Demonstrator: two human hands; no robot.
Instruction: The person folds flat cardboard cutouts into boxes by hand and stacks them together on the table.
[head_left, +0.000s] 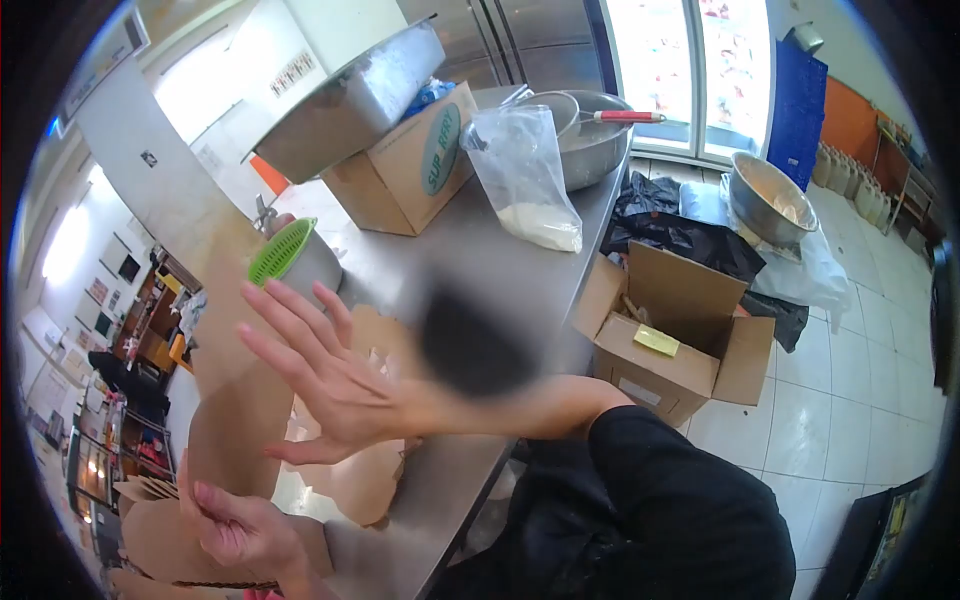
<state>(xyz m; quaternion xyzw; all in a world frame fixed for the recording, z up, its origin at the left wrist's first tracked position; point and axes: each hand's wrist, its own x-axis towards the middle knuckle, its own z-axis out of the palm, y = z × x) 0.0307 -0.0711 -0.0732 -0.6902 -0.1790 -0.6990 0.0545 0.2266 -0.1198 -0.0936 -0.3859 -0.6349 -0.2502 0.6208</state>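
My left hand (240, 530), at the lower left, pinches the edge of a brown cardboard sheet (240, 430) between thumb and fingers. The sheet stands up and curves away; part of it looks blurred. My right hand (335, 385) stretches across with its fingers spread, nothing in it, close to the sheet's right side. Beneath and behind it, a cut brown cardboard piece (370, 480) with an uneven outline lies on the metal table (440, 500). More stacked cardboard (150, 525) sits by my left hand. A dark blurred spot hides an area above my right wrist.
Farther along the table are a pot with a green strainer (285, 255), a carton (410, 165) under a metal tub (350, 100), a bag of white powder (535, 190) and a large bowl (600, 155). An opened carton (660, 370) stands on the right, near black bags (690, 240).
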